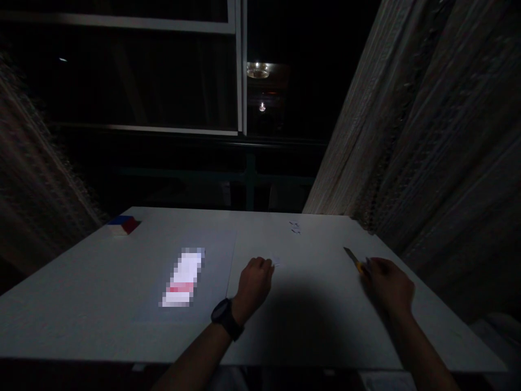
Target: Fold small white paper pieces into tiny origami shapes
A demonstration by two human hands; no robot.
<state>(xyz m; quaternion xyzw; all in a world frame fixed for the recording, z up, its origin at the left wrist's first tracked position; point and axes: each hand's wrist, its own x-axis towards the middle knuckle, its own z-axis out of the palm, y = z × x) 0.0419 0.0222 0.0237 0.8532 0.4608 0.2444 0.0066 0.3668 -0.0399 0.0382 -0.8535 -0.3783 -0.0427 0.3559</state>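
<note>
My left hand (pixel 255 282), with a dark watch (pixel 222 312) on its wrist, is closed near the middle of the white table. A small pale piece of paper (pixel 276 262) shows at its fingertips, and the fingers seem to pinch it. On the right, my right hand (pixel 391 285) is closed at a utility knife (pixel 353 259) with yellow on its handle. The knife's blade points away and to the left, and the hand hides the rest of the handle. Beyond my left hand lie several small paper pieces with dark marks (pixel 295 228).
A lit, blurred-out phone-like screen (pixel 183 278) lies on a pale sheet (pixel 220 277) at left. A blue, red and white block (pixel 122 225) sits at the table's (pixel 81 304) far left. Curtains (pixel 354 125) hang at both sides of a dark window (pixel 241 81).
</note>
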